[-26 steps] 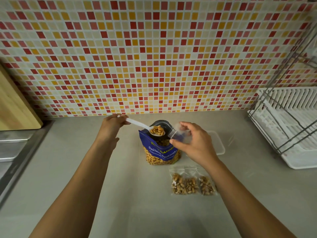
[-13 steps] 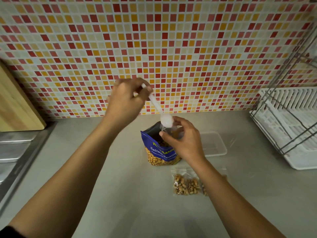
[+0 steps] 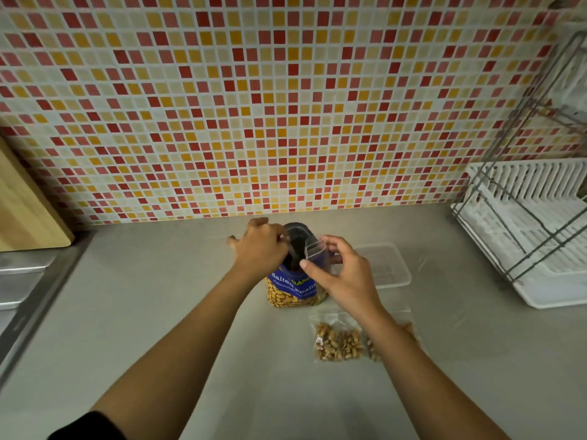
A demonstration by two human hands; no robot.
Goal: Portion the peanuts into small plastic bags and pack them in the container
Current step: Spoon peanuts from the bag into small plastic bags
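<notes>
The right hand pinches the small plastic bag between thumb and fingertips, its mouth open, just right of the peanut pouch. The left hand, fingers curled round the spoon, dips into the pouch's mouth.

On the blue front of the peanut bag, "Salte" is read in white, "CAR" in yellow and "Pean" beneath; smaller print is illegible.

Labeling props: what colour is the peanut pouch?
The peanut pouch is dark blue with white and yellow lettering; head view.
</notes>
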